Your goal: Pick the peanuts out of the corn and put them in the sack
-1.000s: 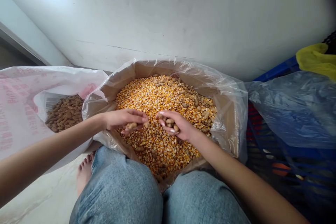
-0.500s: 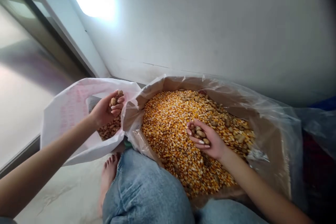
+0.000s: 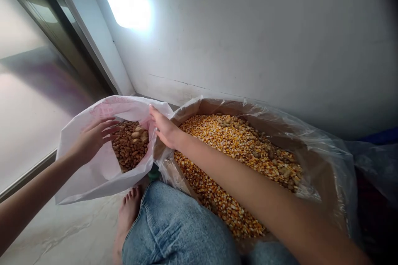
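My left hand (image 3: 96, 138) is inside the mouth of a white bag (image 3: 73, 192), fingers stretched out and apart, holding nothing. My right hand (image 3: 166, 128) reaches across to the bag's right rim, its thumb and a finger apart; the other fingers are partly hidden. It appears to be open. Between the hands, inside the bag, lie many small brown shelled peanuts (image 3: 129, 159). Several larger, paler unshelled peanuts (image 3: 138, 134) show above them, slightly blurred.
A large plastic-lined sack (image 3: 323, 182) of yellow corn kernels (image 3: 217, 190) stands to the right, with unshelled peanuts mixed in. A lit lamp (image 3: 126, 8) hangs on the wall behind. My bare foot (image 3: 130, 205) and jeans-clad knee (image 3: 180, 223) are close in front.
My right hand has swung left from over the corn to the white bag's rim. Both hands have let go of their unshelled peanuts, and the left hand has drawn back left and opened.
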`<state>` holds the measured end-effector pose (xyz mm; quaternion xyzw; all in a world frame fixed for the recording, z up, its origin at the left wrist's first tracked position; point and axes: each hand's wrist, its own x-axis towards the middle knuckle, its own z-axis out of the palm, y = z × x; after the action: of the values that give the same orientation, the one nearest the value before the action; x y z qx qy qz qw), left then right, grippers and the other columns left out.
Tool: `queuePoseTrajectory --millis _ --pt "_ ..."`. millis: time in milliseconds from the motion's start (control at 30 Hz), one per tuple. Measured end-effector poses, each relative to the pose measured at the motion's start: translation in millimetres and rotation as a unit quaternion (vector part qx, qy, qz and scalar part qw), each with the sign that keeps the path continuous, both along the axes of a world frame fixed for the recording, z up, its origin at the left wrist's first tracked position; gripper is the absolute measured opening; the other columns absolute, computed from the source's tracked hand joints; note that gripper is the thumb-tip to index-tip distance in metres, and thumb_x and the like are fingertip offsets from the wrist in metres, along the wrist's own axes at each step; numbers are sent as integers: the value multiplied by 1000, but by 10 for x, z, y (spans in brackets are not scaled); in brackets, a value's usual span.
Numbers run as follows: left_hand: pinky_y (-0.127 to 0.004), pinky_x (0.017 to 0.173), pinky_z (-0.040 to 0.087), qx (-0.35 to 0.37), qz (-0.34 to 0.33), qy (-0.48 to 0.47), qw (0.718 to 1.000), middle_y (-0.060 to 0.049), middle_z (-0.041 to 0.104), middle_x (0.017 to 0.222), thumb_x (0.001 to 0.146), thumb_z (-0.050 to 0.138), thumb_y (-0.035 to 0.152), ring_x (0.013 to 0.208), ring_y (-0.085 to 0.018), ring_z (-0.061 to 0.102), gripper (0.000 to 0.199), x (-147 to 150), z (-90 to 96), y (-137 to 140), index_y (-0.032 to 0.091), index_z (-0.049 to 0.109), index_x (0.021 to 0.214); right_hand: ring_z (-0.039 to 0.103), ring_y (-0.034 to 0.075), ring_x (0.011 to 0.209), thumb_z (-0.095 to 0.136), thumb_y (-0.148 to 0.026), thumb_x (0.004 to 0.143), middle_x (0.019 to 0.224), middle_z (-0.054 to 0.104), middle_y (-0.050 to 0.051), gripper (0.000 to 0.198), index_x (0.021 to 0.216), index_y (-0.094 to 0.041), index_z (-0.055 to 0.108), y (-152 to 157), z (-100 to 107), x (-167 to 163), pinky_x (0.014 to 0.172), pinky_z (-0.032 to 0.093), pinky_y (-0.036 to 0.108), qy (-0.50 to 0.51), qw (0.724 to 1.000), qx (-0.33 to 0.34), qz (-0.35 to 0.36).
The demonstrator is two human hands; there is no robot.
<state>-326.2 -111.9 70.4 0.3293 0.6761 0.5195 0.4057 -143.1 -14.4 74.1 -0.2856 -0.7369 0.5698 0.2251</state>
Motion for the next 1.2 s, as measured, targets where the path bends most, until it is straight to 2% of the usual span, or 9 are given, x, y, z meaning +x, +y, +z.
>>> queuePoseTrajectory --millis 100,233,367,500,600,700,767,1067,1200 --pt "-24 74 46 29 2 -2 1000 -1 58 96 67 59 34 90 -15 54 26 140 7 -23 21 55 89 46 16 99 25 -51 84 109 51 3 43 107 -21 46 44 -47 266 79 39 30 20 995 74 -59" --pt "-23 72 45 40 -47 76 995 0 57 90 68 57 35 83 -13 54 27 383 -9 -83 21 54 91 52 13 86 39 -36 82 95 59 4 28 92 -17 57 -1 -208 1208 78 38 27 -105 985 138 -10" --pt "-25 70 45 32 -210 210 954 -2 58 90 72 51 38 80 -14 54 27 761 -33 -1 19 52 92 54 14 83 42 -30 81 93 61 4 22 90 -19 59 -234 -537 2046 74 40 27 -250 955 157 -23" --pt "-23 63 44 30 -422 378 824 -2 60 85 79 41 34 71 -12 54 26 1203 -143 327 19 53 97 55 15 85 39 -26 82 95 60 3 23 95 -22 57 -405 -776 2231 75 40 28 -318 920 230 -21" --pt "-25 68 42 24 -467 524 712 -5 60 87 80 38 21 75 -14 55 23 1439 -324 661 16 55 94 55 16 86 36 -24 84 96 60 3 25 102 -23 53 -390 -813 1976 73 41 27 -345 888 304 8" --pt "-27 68 41 -47 -506 617 601 -10 62 85 77 37 9 76 -17 57 23 1536 -513 913 12 59 83 57 17 81 36 -22 84 94 59 5 24 102 -21 52 -322 -816 1672 65 41 26 -379 855 350 39" --pt "-27 69 41 -83 -531 633 557 -12 63 85 75 35 3 77 -18 57 27 1544 -606 993 11 60 80 57 17 78 35 -21 84 92 59 6 22 99 -20 52 -287 -845 1561 61 41 25 -391 846 360 45" --pt "-28 65 41 -93 -562 629 529 -10 64 82 71 46 22 74 -20 57 21 1441 -796 1009 13 62 80 56 15 79 40 -28 83 92 58 4 19 94 -21 54 -205 -1032 1661 62 38 23 -371 873 315 20" --pt "-27 65 39 -100 -552 624 544 -10 63 81 70 46 20 73 -20 56 19 1434 -806 999 13 61 77 55 16 78 46 -31 80 89 59 4 18 87 -21 58 -202 -1008 1658 65 39 26 -305 920 246 -17"
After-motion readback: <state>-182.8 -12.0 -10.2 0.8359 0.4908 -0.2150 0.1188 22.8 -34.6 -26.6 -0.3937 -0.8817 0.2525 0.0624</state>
